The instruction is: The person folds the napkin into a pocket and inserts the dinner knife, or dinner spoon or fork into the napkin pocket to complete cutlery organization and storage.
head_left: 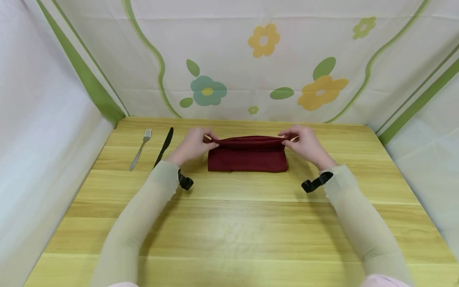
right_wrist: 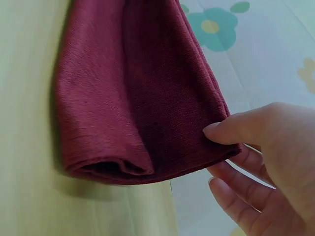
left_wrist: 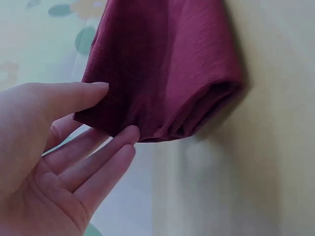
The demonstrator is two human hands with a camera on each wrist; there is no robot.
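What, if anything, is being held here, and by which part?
A folded dark-red cloth: the left hand and right hand each pinch one end of its raised far edge.

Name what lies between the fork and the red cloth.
In the head view, the black knife and the left hand come between the fork and the red cloth; that hand pinches the cloth.

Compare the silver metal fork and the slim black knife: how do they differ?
The silver metal fork is pale; the slim black knife is dark. The fork's far end has tines; the knife's is smooth and rounded. The fork shows clear of the beige left sleeve, while the knife's near end meets it in the head view. Both lie slanted on the pale wooden table, left of the folded dark-red cloth.
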